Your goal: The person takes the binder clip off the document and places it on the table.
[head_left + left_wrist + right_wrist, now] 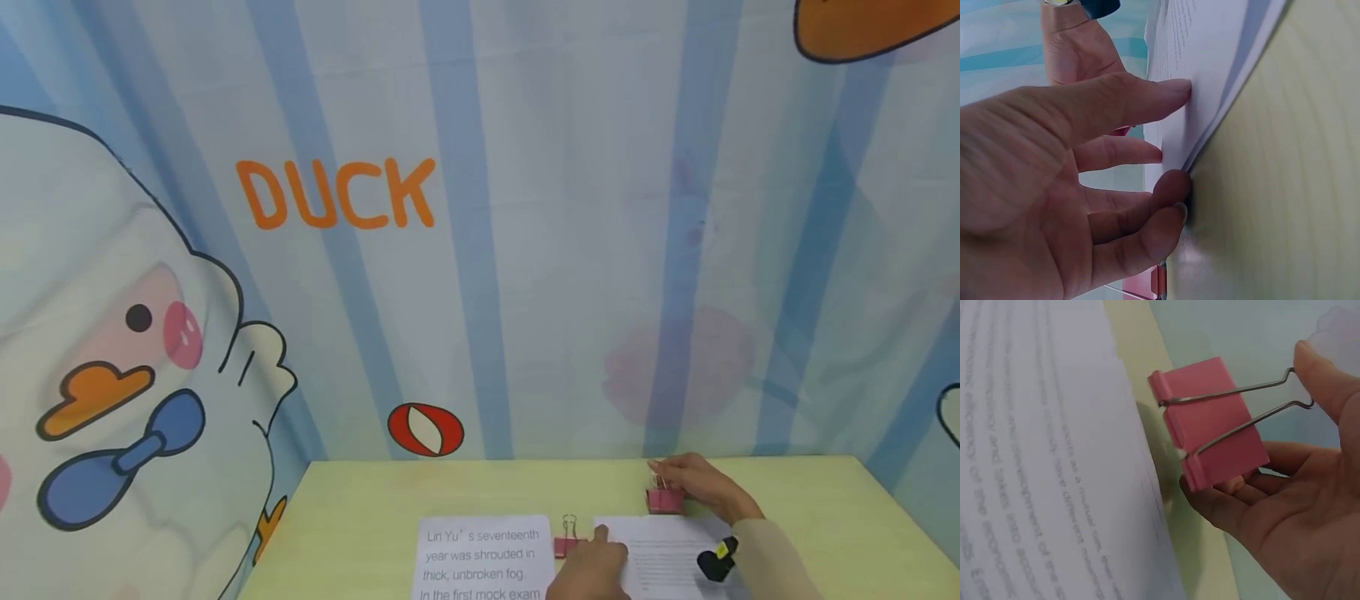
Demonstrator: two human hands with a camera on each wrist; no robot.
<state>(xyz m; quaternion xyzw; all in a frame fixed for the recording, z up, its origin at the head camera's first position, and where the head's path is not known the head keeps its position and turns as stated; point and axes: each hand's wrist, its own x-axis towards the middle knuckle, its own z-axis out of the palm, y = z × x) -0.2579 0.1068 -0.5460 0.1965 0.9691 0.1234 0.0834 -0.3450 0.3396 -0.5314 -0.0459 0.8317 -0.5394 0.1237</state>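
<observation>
My right hand [705, 483] holds a pink binder clip [1213, 425], the thumb at the ends of its wire handles and the fingers behind its body. In the right wrist view the clip hangs tilted just beyond the far edge of a stack of printed paper [1066, 456]. At that stack's left side is my left hand [592, 571]. Its thumb [1175, 94] lies over the top sheet in the left wrist view, with curled fingers [1160, 234] against the edge. Beside this hand a second pink binder clip [562, 547] has a wire handle raised.
A large-print sheet [483, 558] lies left of the second clip on the pale yellow table [360, 517]. Behind the table's far edge hangs a blue striped curtain [540, 250] with cartoon prints. A black wrist strap [716, 562] crosses my right sleeve.
</observation>
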